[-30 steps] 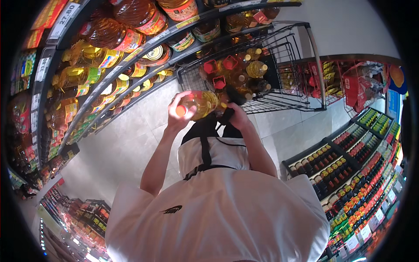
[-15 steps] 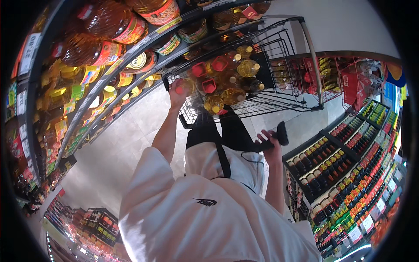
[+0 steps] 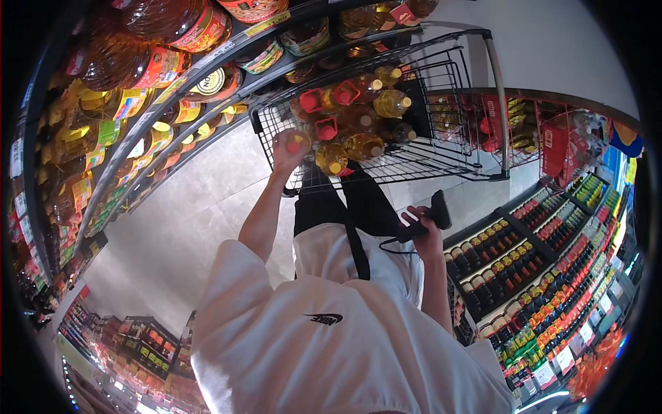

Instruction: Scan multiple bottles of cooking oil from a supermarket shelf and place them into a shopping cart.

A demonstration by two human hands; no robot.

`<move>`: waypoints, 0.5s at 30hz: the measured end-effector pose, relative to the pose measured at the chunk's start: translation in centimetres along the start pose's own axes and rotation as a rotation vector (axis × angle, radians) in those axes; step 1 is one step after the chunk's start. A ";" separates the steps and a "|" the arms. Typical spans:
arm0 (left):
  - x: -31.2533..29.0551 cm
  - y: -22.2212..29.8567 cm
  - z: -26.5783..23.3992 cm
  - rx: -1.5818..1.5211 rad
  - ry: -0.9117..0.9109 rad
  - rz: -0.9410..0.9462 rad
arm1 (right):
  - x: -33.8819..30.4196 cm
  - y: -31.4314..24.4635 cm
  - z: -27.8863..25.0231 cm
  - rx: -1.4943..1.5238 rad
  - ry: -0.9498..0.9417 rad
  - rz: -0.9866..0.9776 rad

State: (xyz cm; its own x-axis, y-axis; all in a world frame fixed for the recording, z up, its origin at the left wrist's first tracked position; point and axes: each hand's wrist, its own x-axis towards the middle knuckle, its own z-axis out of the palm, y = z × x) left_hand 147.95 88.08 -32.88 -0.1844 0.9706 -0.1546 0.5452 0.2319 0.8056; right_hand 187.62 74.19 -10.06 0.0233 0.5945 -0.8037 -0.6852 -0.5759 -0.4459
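Note:
My left hand [image 3: 288, 153] reaches into the black wire shopping cart [image 3: 441, 103] and grips a yellow oil bottle with a red cap [image 3: 298, 143]. Several more oil bottles [image 3: 358, 121], with red and yellow caps, lie in the cart beside it. My right hand [image 3: 422, 228] is down by my hip and holds a black handheld scanner [image 3: 434, 215] with a cord hanging from it. I wear a white shirt and a dark apron.
A long shelf of large oil bottles [image 3: 138, 90] runs along my left. Lower shelves of small bottles and jars [image 3: 545, 283] stand on my right. A red wire basket display [image 3: 552, 138] sits beyond the cart. Pale tiled floor [image 3: 186, 228] lies between.
Both hands held one bottle in front of me. Now my left hand has carried it forward into the cart, and my right hand has dropped to my side with the scanner.

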 end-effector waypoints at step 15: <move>2.0 0.8 -0.9 0.161 0.119 0.178 | 0.2 -0.2 -0.9 -0.048 0.019 0.007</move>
State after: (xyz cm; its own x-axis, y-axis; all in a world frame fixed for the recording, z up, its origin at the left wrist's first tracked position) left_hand 147.28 90.16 -32.09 -0.1641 0.9848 0.0576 0.6986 0.0748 0.7115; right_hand 188.44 73.94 -10.48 0.0329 0.5803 -0.8137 -0.6496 -0.6063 -0.4586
